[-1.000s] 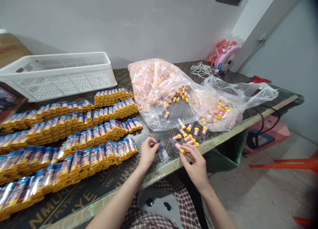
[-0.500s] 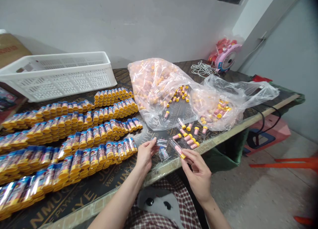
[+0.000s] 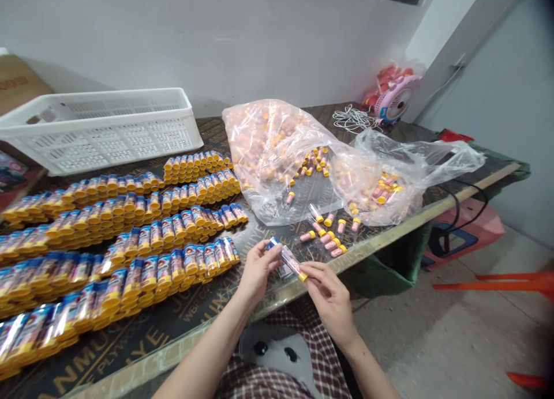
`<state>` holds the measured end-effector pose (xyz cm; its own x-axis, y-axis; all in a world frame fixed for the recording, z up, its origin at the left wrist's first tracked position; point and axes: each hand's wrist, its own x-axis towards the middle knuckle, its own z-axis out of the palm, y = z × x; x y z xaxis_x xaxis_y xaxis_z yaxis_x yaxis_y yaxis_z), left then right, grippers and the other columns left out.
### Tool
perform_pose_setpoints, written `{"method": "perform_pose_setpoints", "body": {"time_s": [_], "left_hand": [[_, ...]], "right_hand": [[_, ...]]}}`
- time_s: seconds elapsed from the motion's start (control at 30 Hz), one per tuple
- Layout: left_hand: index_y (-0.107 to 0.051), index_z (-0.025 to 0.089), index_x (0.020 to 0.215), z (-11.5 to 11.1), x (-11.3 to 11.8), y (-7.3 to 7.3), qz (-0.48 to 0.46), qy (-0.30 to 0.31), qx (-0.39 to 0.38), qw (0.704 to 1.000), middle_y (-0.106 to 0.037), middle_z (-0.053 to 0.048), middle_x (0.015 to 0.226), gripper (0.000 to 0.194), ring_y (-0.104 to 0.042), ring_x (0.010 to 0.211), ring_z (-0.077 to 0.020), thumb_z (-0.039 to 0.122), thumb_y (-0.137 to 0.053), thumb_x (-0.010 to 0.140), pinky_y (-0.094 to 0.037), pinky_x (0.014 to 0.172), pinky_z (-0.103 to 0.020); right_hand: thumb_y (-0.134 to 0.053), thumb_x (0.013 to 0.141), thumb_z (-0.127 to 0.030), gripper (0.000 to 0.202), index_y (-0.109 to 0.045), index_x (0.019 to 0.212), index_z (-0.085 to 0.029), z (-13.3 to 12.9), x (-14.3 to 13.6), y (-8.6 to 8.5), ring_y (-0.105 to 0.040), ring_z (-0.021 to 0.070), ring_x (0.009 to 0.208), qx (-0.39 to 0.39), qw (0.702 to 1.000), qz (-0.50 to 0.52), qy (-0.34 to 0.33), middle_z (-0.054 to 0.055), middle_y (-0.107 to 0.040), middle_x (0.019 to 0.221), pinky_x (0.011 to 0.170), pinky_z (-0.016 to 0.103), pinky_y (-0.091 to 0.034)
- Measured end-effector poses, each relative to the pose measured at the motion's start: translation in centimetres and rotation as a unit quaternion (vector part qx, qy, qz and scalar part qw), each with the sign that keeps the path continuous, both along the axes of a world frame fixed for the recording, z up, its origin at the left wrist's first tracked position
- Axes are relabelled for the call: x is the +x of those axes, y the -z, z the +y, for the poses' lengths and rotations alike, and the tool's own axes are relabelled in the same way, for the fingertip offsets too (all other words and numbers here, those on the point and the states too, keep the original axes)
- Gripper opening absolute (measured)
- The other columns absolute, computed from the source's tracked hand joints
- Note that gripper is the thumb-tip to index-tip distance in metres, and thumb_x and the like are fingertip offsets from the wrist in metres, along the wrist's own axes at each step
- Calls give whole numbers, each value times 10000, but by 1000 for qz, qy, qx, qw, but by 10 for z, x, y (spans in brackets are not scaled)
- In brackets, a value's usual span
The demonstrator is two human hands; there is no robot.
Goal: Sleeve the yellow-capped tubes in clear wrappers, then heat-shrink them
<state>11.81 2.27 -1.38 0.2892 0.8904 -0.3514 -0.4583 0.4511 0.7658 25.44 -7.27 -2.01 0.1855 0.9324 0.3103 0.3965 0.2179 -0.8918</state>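
Pinching the yellow end of a clear tube [image 3: 292, 262] with pink contents, the right hand [image 3: 329, 295] held it tilted just above the near edge of the tabletop [image 3: 208, 307], while the left hand [image 3: 255, 272] had its fingertips closed on the blue cap [image 3: 272, 243] at the other end. Each grip looked light and took in only an end, so a crooked push could have made the smooth plastic slip or the two ends meet off line. With the taped edge [image 3: 277, 298] so near, a dropped piece might well have rolled off onto the checked clothing [image 3: 277, 373] or down to the floor. Small clear pieces [image 3: 284, 271] lay partly hidden beneath the hands, where a knuckle could have nudged them. Just beyond, the loose yellow-capped tubes [image 3: 332, 244] lay scattered at mixed angles, and a sweeping right hand could have set several rolling. On the left, the stacked rows of blue-and-yellow tubes [image 3: 164, 270] looked at risk from a stray forearm, since one knock low in a pile could have let the upper ones slide. Farther back, the thin plastic bag [image 3: 277, 151] lay open, and a tug on its slack film could have spilled more tubes.
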Motion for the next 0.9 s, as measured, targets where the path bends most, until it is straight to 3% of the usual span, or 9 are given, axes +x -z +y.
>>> {"method": "perform_pose_setpoints", "body": {"time_s": [0.13, 0.27, 0.33, 0.4, 0.53, 0.9], "left_hand": [[-590, 133, 961, -6, -2, -8, -10, 74, -3, 997, -652, -41, 769, 449, -612, 655, -117, 313, -792, 603, -516, 661, -260], [-654, 79, 818, -13, -5, -12, 20, 172, 10, 985, -652, -77, 754, 354, -605, 644, -116, 337, -782, 612, -499, 636, -232], [-670, 83, 792, -17, -6, -14, 29, 202, 14, 979, -647, -69, 731, 332, -593, 621, -107, 344, -778, 617, -486, 612, -218], [-676, 93, 798, -20, -6, -15, 29, 223, 8, 974, -643, -62, 720, 330, -589, 605, -106, 343, -782, 609, -481, 597, -216], [-675, 97, 802, -24, -6, -16, 28, 236, 2, 971, -638, -61, 727, 330, -594, 612, -109, 331, -790, 600, -476, 585, -207], [-670, 88, 810, -26, -5, -17, 31, 227, -4, 973, -634, -57, 718, 359, -592, 612, -108, 337, -797, 585, -470, 579, -202]], "right_hand": [[-500, 841, -106, 413, -535, 1198, -311, 5, 2, 3, -582, 155, 960, 18, 1000, -18, 1, 37, -554, 1070, 816, 299, -522], [-549, 722, -77, 695, -357, 1354, -294, 10, 4, 0, -455, 245, 1205, 64, 996, -63, -21, 78, -407, 1326, 961, 419, -457], [-542, 668, -70, 780, -304, 1380, -280, 11, 6, -3, -353, 282, 1301, 62, 994, -67, -61, 83, -306, 1430, 1024, 470, -392], [-521, 634, -63, 817, -284, 1388, -266, 12, 7, -5, -343, 287, 1314, 45, 991, -59, -107, 85, -308, 1444, 1053, 484, -354], [-490, 610, -39, 842, -268, 1391, -261, 11, 7, -2, -449, 255, 1244, 32, 989, -18, -146, 88, -437, 1357, 1034, 439, -394], [-477, 590, -48, 840, -272, 1381, -239, 11, 3, 7, -481, 251, 1221, 54, 990, 31, -128, 106, -455, 1356, 1013, 425, -416]]}}
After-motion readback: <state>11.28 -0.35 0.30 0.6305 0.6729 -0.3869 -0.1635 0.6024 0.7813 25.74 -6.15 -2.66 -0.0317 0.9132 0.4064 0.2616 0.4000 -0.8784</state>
